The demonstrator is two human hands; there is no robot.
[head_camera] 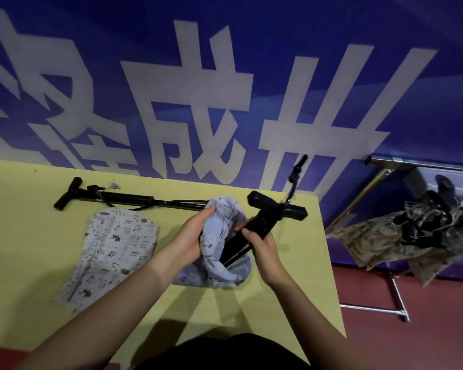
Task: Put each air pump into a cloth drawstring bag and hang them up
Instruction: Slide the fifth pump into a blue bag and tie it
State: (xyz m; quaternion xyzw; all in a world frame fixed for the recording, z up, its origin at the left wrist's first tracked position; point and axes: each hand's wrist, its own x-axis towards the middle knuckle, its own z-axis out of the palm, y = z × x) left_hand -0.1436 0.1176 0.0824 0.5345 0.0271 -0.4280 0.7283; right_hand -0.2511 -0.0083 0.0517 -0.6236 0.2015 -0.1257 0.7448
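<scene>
My left hand (191, 236) grips the rim of a pale blue patterned drawstring bag (219, 259) and holds its mouth open above the yellow table (24, 236). My right hand (259, 243) is wrapped around the barrel of a black air pump (265, 218). The pump's lower end is inside the bag, and its T-handle sticks out to the upper right. A second black pump (118, 200) lies flat along the table's far side. A white printed bag (112, 249) lies flat to the left.
A metal rack (380, 180) stands to the right of the table, with brownish patterned bags (401, 241) holding dark pumps hanging from it. A blue banner with large white characters covers the wall behind. The floor to the right is red.
</scene>
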